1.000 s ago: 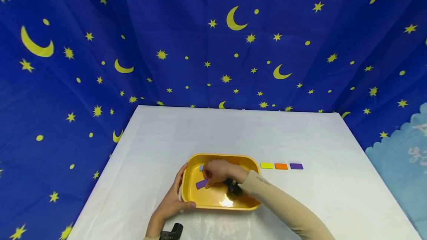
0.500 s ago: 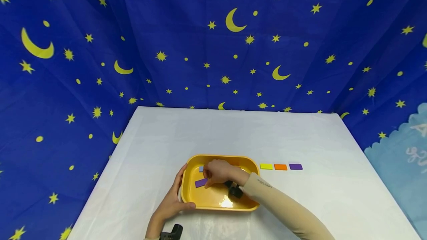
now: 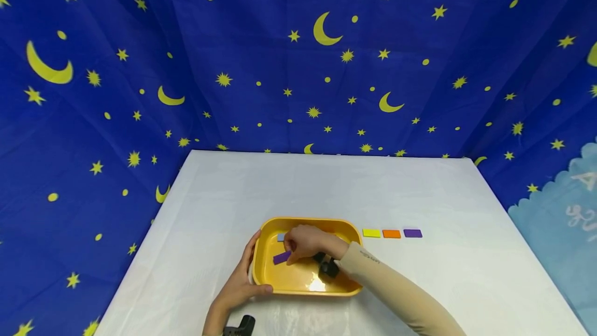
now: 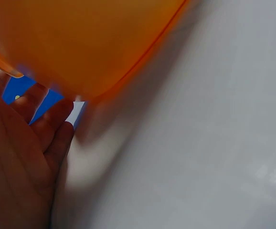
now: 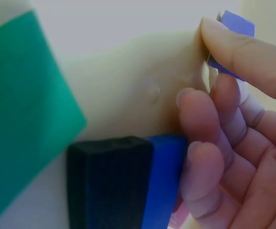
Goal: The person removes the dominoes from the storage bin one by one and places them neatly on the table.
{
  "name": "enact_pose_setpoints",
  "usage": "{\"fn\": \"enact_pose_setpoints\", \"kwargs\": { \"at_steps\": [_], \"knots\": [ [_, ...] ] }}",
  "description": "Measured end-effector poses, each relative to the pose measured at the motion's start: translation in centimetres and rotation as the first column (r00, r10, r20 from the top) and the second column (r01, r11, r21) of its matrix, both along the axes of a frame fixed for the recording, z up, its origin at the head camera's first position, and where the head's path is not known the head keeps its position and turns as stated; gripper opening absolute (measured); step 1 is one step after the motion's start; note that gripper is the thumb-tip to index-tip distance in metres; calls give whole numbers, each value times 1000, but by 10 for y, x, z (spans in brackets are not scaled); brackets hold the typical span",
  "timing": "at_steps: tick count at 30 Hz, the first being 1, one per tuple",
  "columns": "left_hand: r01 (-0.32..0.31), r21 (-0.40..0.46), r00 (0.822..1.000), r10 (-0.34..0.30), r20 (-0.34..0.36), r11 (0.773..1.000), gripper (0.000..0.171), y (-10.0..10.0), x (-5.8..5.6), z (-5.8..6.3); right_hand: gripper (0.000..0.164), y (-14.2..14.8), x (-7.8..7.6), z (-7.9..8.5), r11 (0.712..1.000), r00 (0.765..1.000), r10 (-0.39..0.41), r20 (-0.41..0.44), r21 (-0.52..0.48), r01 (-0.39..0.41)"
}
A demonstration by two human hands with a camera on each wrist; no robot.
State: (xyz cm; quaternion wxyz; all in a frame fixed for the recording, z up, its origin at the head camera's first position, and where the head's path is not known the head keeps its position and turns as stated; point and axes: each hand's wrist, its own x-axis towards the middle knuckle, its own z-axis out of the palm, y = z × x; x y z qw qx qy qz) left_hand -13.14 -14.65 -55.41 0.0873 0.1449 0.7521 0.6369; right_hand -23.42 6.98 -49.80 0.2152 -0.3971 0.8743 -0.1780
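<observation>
A yellow plastic tub (image 3: pixel 305 293) stands on the white table. At its left end my left hand (image 3: pixel 235 284) holds it, the thumb by the front corner and the fingers along the outer side. My right hand (image 3: pixel 305 241) is inside the tub, pinching a flat purple block (image 3: pixel 282 257) between thumb and index finger. The same purple block (image 5: pixel 237 24) shows at the fingertips in the right wrist view. A light blue block (image 3: pixel 281 237) lies behind it, partly covered by the hand. Also in the right wrist view are a green block (image 5: pixel 28 109), a black block (image 5: pixel 116 183) and a blue block (image 5: pixel 165 171).
Right of the tub, a yellow block (image 3: pixel 371 233), an orange block (image 3: pixel 392 234) and a purple block (image 3: pixel 412 233) lie in a spaced row on the white table (image 3: pixel 326 185). A blue star-patterned cloth (image 3: pixel 280 66) hangs behind and at the sides.
The purple block in my right fingers has tilted very slightly. Both hands stay about where they were, and the whole head view has shifted a little.
</observation>
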Motion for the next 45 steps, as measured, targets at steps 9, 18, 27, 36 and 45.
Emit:
{"fn": "enact_pose_setpoints", "kwargs": {
  "at_steps": [9,18,27,36,45],
  "knots": [
    [-8,-3,1000,8,9,1000,115,0,1,0,23,6,0,0,998,1000,-2,-9,-68,1],
    [-1,16,1000,1,-19,1000,117,-1,0,-1,15,20,2,16,981,998,-49,-47,-188,40],
    [-6,3,1000,6,-21,1000,119,-1,-1,-1,14,60,6,37,901,986,-153,71,-401,168],
    [-24,4,1000,24,4,1000,118,-1,1,0,11,127,14,37,712,864,-393,315,-491,503],
    [-25,1,1000,25,10,1000,117,-1,0,-1,32,218,15,35,375,598,-625,501,-480,793]
  ]
}}
